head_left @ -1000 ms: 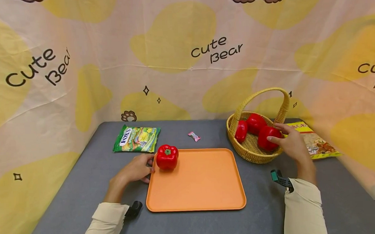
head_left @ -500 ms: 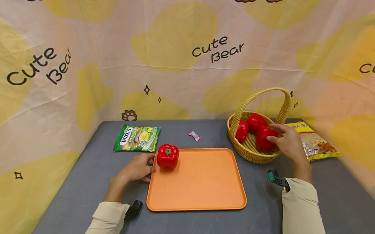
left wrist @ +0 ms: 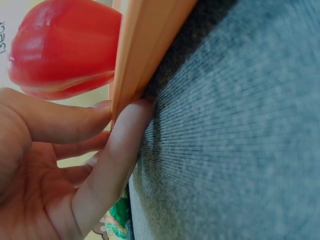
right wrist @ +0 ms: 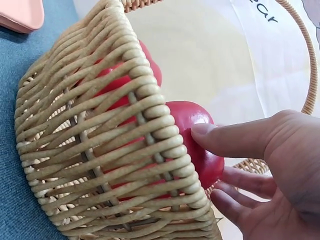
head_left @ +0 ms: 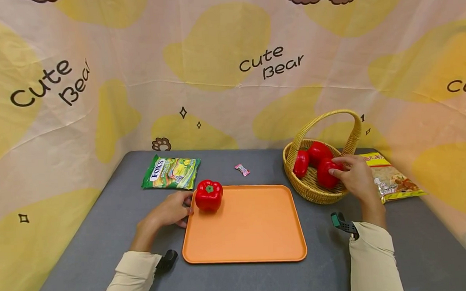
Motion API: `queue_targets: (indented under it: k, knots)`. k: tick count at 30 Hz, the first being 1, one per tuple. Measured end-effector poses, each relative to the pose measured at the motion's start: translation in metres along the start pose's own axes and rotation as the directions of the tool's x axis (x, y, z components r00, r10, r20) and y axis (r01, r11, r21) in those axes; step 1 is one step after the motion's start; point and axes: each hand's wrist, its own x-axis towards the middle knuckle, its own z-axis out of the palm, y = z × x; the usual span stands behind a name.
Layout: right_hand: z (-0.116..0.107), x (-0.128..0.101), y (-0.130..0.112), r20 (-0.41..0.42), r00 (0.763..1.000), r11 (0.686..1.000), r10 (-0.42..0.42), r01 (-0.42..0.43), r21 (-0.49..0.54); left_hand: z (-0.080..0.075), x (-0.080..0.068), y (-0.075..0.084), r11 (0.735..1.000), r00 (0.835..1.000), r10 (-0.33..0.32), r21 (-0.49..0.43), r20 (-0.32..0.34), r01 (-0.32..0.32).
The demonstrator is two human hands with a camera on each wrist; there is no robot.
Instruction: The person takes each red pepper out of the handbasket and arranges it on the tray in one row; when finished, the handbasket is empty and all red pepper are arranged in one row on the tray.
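Observation:
My left hand (head_left: 174,209) pinches the left rim of an orange tray (head_left: 257,227); in the left wrist view, one finger (left wrist: 112,160) reaches under the rim. On the tray's back left corner stands a red bell pepper (head_left: 209,196), stem up, close to those fingers. My right hand (head_left: 356,176) reaches over the near right side of a wicker basket (head_left: 316,197) and grips a red bell pepper (head_left: 327,175) inside it, thumb on one side and fingers on the other. Two more red peppers (head_left: 319,152) lie behind it. The basket wall partly hides them in the right wrist view.
A green Fox's candy bag (head_left: 171,173) lies at the back left of the grey table (head_left: 240,283). One small pink wrapped candy (head_left: 242,169) sits behind the tray. Right of the basket is a yellow food packet (head_left: 394,176). The basket's tall handle (head_left: 326,116) arches above the peppers.
My right hand and the pepper in its grip have shifted slightly left inside the basket. The left hand and the tray have stayed in place.

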Motion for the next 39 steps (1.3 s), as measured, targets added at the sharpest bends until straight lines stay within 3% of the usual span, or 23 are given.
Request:
queue_targets:
  k: [7,19,24,29,39]
  knots:
    - [0.001,-0.001,-0.003,0.1,0.993,0.996,0.064,-0.069,0.048,0.0,0.0,0.0,1.0,1.0,0.002,-0.003,0.0,-0.002]
    - [0.001,0.001,-0.006,0.197,0.973,0.977,0.12,-0.151,0.151,0.001,0.0,0.0,1.0,1.0,-0.002,-0.003,0.002,0.002]
    - [0.001,0.002,-0.007,0.234,0.965,0.984,0.114,-0.143,0.107,0.001,0.0,0.0,1.0,1.0,-0.005,0.004,0.0,0.005]
    - [-0.001,0.001,-0.009,0.212,0.972,0.993,0.098,-0.109,0.041,0.001,0.0,0.0,1.0,1.0,-0.005,-0.001,-0.002,0.005]
    - [-0.021,-0.006,-0.035,0.142,0.989,0.999,0.026,-0.029,0.025,0.001,0.0,0.0,1.0,1.0,0.002,-0.001,0.001,-0.002]
